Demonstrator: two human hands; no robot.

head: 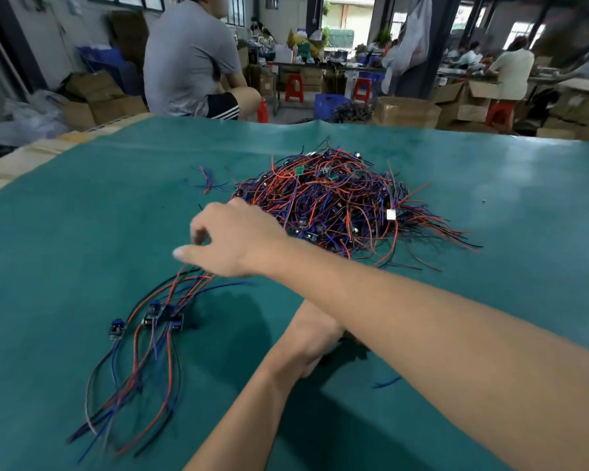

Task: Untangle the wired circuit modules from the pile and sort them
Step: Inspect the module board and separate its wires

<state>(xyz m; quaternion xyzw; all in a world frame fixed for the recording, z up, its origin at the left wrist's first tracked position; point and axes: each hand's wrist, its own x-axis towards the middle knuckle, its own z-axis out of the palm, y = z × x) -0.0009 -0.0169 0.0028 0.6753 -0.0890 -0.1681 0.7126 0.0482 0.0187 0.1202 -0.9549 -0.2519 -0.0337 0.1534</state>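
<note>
We look down at a teal-green table mat (pixel 82 232). At 12 o'clock, centre-far, sits a big tangled pile of red, blue & black wired circuit modules (pixel 340 202). At 8 o'clock lies a small sorted bunch of blue modules w/ long leads (pixel 150 334), set well apart from the pile, probably so done pieces don't re-tangle. Our right hand (pixel 232 239) crosses over to the left, above that bunch; fingers curled downward w/ thumb out, and wire ends run up beneath the palm, but we can't tell if it actually grips them. Our left hand (pixel 310 338) rests at 6 o'clock, mostly hidden under the right forearm; grip unclear. A stray blue wire scrap (pixel 386 382) lies near it.
</note>
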